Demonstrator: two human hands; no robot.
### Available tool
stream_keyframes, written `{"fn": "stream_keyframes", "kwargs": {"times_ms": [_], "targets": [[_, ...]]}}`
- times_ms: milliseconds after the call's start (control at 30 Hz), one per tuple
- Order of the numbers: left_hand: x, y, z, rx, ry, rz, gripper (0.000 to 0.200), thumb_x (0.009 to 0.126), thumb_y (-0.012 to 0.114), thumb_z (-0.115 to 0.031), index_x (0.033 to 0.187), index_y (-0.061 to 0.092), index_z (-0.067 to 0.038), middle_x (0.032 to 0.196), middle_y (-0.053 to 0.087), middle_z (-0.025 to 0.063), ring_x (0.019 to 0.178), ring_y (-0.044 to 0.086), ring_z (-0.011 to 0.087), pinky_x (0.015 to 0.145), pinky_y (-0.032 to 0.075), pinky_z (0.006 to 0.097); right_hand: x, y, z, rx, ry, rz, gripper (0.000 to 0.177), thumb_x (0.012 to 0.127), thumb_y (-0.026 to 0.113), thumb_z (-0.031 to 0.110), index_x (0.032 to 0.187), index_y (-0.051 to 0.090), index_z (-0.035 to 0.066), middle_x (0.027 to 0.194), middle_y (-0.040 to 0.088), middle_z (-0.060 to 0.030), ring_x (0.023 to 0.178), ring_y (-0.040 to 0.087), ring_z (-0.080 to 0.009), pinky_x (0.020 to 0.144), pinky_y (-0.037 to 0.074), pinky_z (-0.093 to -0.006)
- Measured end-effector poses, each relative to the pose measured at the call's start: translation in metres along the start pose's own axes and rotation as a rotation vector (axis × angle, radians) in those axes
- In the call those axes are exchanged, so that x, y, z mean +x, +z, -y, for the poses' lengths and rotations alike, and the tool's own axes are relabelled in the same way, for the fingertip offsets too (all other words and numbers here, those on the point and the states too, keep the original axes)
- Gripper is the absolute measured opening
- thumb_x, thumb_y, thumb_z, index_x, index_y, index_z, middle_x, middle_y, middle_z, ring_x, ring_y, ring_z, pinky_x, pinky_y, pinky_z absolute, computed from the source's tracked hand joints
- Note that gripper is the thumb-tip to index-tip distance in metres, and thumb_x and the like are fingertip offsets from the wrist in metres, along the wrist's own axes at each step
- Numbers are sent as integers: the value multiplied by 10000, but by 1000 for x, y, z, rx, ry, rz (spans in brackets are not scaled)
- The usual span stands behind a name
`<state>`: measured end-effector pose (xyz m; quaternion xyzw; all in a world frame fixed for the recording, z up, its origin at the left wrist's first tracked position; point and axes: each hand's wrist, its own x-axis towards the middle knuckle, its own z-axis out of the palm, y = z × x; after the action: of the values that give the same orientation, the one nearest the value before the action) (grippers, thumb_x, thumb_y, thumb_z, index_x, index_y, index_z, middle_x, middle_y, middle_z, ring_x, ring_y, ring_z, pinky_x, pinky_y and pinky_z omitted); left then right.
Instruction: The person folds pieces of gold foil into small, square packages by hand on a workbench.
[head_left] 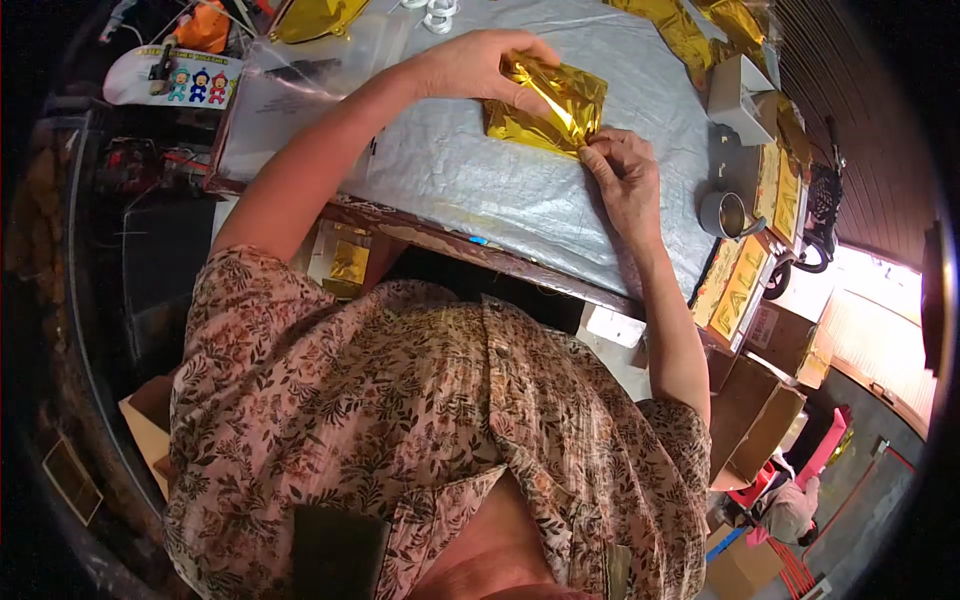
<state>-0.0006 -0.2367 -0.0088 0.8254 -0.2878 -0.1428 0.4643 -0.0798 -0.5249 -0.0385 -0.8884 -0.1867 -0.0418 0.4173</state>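
A shiny gold foil packet (570, 95) lies on the silver-grey covered table (480, 170). From its upper left, my left hand (490, 68) grips it, thumb over the front and fingers curled around the top edge. My right hand (627, 178) pinches the packet's lower right corner between thumb and bent fingers. The foil is creased around that corner. What is inside the packet, if anything, is hidden.
Clear plastic sheets (285, 100) lie at the table's left. More gold foil (665, 35) is at the back right. A white box (738, 100) and a grey mug (722, 214) stand along the right edge. Cardboard boxes (750, 420) and another person (790, 510) are lower right.
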Motion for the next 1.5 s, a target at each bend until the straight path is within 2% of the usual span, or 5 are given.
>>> {"fn": "stream_keyframes", "kwargs": {"times_ms": [300,600,933,1333,1500], "targets": [[19,-6,13,17,-194,100,398,975,744,-384,1254,742,-100,1043,738,6,946,623,89,839,499,271,1,-1,5,-22,-8,-21,83,900,779,102,929,771,25,1056,721,-98,1035,610,-256,970,448,-370],[23,-4,18,-46,-109,90,319,1000,717,-397,1063,720,-84,862,649,-48,817,534,43,738,436,254,1,-1,2,-39,-12,-13,87,900,777,101,933,767,21,1055,717,-100,1042,614,-262,973,451,-374],[22,1,4,89,-101,58,429,994,696,-461,1253,721,-120,1156,752,43,1103,648,134,984,480,309,-1,1,0,-60,-43,-30,98,907,772,113,931,766,17,1047,721,-105,1034,618,-261,970,445,-386],[34,16,28,-6,-95,-104,467,860,823,-467,1146,784,-100,1085,760,90,1047,680,192,928,506,319,-1,3,1,-86,-68,-53,109,918,758,116,918,758,6,1041,726,-112,1003,616,-270,964,438,-387],[36,15,17,107,-248,-80,444,851,857,-433,1062,750,-56,867,716,14,791,642,103,693,497,282,-1,3,4,-90,-61,-61,114,913,761,110,894,749,-1,1037,725,-111,1007,613,-268,961,440,-384]]}}
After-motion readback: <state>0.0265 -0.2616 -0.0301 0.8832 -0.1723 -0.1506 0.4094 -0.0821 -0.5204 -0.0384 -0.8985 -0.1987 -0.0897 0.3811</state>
